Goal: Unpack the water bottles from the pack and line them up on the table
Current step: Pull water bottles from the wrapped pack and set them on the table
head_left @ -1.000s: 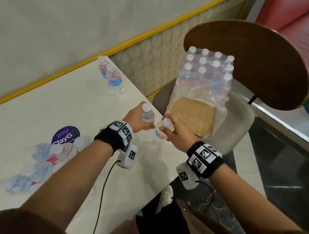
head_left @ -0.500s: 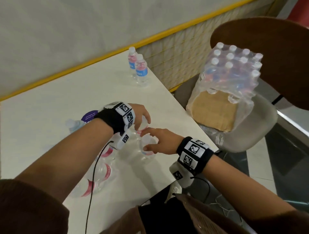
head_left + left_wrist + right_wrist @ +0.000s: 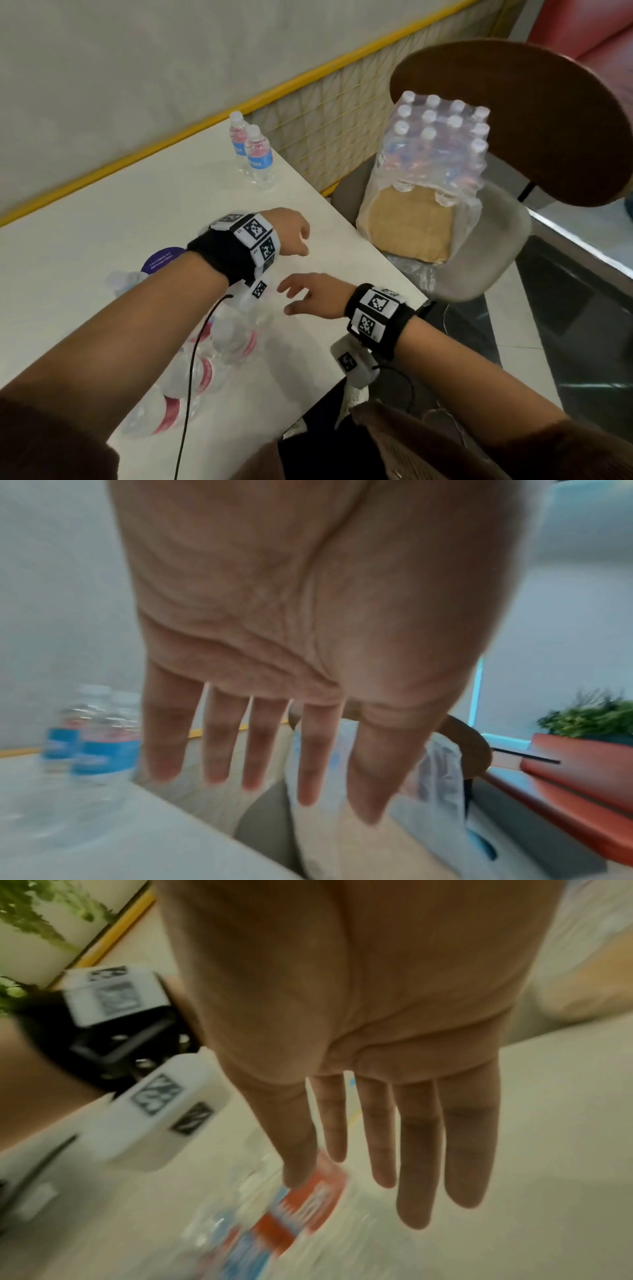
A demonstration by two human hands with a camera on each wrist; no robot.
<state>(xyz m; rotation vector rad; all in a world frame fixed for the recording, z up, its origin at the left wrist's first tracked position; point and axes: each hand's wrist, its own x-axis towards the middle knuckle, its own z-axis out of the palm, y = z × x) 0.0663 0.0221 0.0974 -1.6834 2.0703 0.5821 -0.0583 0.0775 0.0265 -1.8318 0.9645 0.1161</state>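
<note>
Plastic dominated the scene. The pack [image 3: 436, 150] was a block of small clear bottles with white round caps, wrapped in crinkled transparent film that hung loose and torn at its near side, over a flat tan cardboard base [image 3: 409, 226]. It stood on the pale cushioned seat of a chair [image 3: 493, 246] with a curved dark wooden backrest, just beside the table's right edge.

The table [image 3: 102, 240] had a smooth, matte white top. At its far corner two upright bottles [image 3: 255, 152] stood touching, each ribbed and clear with a blue label band. Nearer, a row of bottles [image 3: 205, 363] with pinkish-red label bands ran along the tabletop under the left forearm; blur made it hard to count them. A round purple sticker [image 3: 164, 258] lay flat on the table behind them.

The left hand [image 3: 291, 236] hung above the table, holding nothing; the left wrist view showed its fingers [image 3: 219, 737] straight and slightly spread, touching nothing. The right hand [image 3: 315, 298] hovered low over the table just right of the near bottles, also empty, with the fingers [image 3: 414, 1164] extended and relaxed and a red-and-blue labelled bottle [image 3: 291, 1213] blurred beneath them; whether a fingertip touched it could not be told. Both wrists wore black bands carrying white blocks printed with black square markers, and a thin black cable trailed from each.
</note>
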